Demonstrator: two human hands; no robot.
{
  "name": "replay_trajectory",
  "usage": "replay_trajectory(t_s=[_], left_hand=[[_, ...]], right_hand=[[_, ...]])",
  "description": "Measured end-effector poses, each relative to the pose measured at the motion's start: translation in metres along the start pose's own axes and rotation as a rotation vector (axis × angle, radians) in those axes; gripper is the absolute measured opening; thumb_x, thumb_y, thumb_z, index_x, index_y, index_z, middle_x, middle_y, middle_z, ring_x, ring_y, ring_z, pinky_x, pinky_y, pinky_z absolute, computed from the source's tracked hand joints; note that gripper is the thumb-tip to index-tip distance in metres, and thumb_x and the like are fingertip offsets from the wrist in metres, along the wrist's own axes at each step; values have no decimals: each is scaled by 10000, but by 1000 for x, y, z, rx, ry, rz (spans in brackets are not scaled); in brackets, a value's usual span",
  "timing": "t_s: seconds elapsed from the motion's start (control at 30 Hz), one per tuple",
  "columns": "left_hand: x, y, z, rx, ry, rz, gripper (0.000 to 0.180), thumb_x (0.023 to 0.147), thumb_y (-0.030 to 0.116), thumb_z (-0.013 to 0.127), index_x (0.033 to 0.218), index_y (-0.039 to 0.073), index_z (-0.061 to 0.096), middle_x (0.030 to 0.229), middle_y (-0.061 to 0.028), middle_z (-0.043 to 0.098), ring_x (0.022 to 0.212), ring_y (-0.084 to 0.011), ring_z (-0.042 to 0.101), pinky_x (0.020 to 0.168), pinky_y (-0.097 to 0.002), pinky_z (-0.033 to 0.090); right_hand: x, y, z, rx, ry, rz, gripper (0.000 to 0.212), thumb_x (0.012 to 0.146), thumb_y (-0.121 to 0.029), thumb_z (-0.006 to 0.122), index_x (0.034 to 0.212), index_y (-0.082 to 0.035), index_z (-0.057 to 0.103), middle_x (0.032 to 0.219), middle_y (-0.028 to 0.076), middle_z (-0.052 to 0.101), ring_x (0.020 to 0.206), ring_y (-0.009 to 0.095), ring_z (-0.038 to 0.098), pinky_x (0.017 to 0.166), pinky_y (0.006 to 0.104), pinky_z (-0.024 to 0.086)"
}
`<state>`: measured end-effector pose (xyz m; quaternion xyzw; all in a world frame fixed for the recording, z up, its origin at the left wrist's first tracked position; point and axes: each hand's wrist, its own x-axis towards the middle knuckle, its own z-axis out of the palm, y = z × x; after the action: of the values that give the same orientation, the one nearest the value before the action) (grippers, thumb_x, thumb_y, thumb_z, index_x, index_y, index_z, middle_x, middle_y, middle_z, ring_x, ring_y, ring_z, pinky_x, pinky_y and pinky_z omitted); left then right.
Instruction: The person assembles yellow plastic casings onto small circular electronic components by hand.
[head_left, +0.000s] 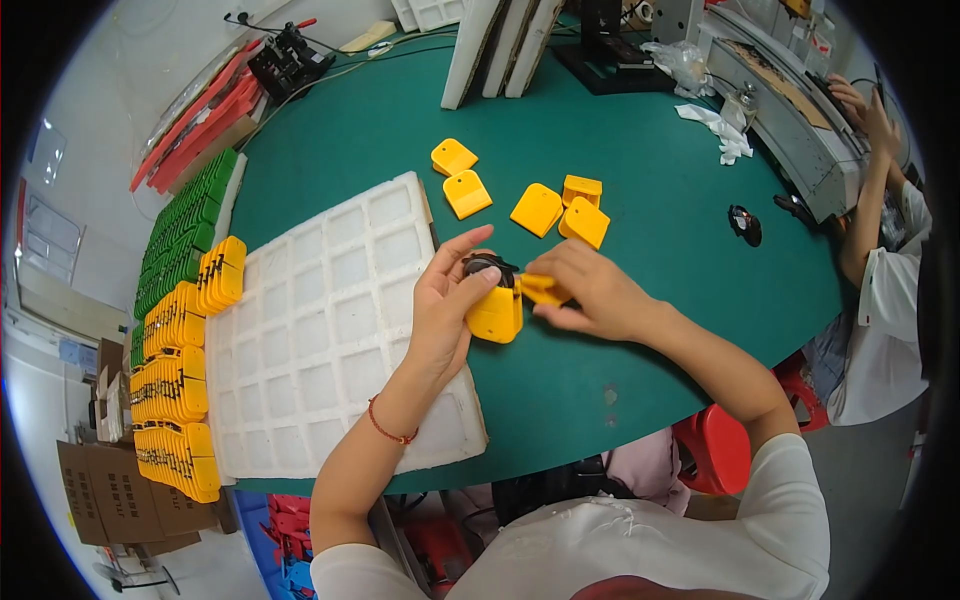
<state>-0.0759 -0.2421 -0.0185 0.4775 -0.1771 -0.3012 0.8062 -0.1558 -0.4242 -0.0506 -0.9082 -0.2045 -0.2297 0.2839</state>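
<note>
My left hand [445, 310] grips a yellow plastic shell [495, 315] with a black part [483, 264] at its top, held just above the green table [640, 180]. My right hand [590, 290] pinches a second yellow piece [543, 289] against the shell's right side. Several loose yellow shells lie beyond my hands, such as one [467, 194] and another [585, 222]. A white foam tray [330, 330] with empty square cells lies under my left wrist.
Rows of stacked yellow parts [175, 390] and green parts [185, 225] line the table's left edge. A small black part [746, 224] lies at the right. White boards [495, 45] stand at the back. Another person [880, 200] works at a machine on the far right.
</note>
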Motion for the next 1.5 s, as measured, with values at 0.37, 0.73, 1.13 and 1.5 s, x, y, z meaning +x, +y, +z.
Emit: replay_trajectory(t_s=[0.37,0.73,1.13,1.5], left_hand=[[-3,-5,8,360,-177,-171,632,647,5,735,1181,17,396,1006,-159,591,859,-160,596,782,-258,487],[-6,-13,7,458,-342,-226,759,594,55,789,1215,30,353,977,-139,590,857,-131,577,771,-238,467],[-4,-17,3,557,-363,-155,616,592,108,798,1097,-33,475,941,-106,615,840,-109,580,738,-222,467],[6,19,-1,626,-203,58,328,759,120,662,1018,-32,529,891,-35,579,748,-50,527,658,-188,433]], right_hand=[[2,11,-34,460,189,506,446,869,-274,501,540,27,509,430,33,400,397,85,390,398,254,302],[5,-3,-28,547,-73,387,391,889,-236,460,589,-5,556,449,10,500,384,76,467,389,218,338],[6,-7,-23,536,-71,375,392,889,-245,448,597,-15,572,440,20,508,365,81,490,371,213,358],[-4,15,-16,958,-30,543,581,907,-524,203,853,-56,543,559,37,551,420,67,444,409,165,320]])
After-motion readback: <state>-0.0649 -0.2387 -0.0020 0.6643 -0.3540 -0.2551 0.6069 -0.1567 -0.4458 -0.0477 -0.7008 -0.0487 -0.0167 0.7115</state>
